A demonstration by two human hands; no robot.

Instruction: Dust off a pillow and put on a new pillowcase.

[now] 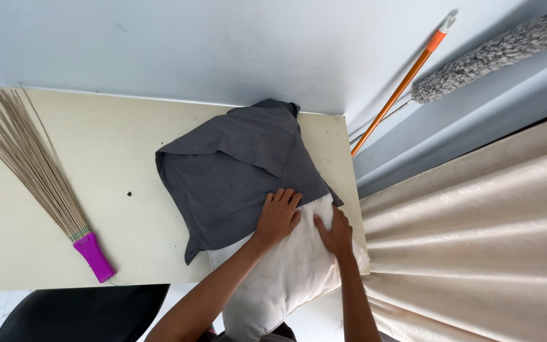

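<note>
Broadly, item one is a pale table (45, 240) set against a light wall, its top carrying everything that follows. Item two, a cream curtain (476, 234), hangs in folds just beside the table's right edge. Item three, a white pillow (286, 278), lies at the near right corner of the table, its long axis running from the person's body up and slightly rightward toward the wall; its near end overhangs the table edge, and its far end disappears under item four. Item four, a dark grey pillowcase (235, 164), lies crumpled and spread over the far part of the pillow, its open edge crossing the pillow just beyond both hands, so the cloth lies directly ahead of the fingers, away from the body. Item five, a stick broom (33, 171) with a purple grip, rests at the table's left side, well apart from the work. Item six, a grey fluffy duster (495, 50), and item seven, an orange pole (400, 95), lean on the wall at upper right. Item eight, a black chair (77, 313), shows below the table edge. Item nine, the left hand (278, 216), is spread flat, palm down, fingers resting on the edge of the pillowcase, gripping nothing; it is the nearer to the cloth. Item ten, the right hand (335, 232), lies flat and unclenched on the bare pillow, just beside the pillowcase edge.
</note>
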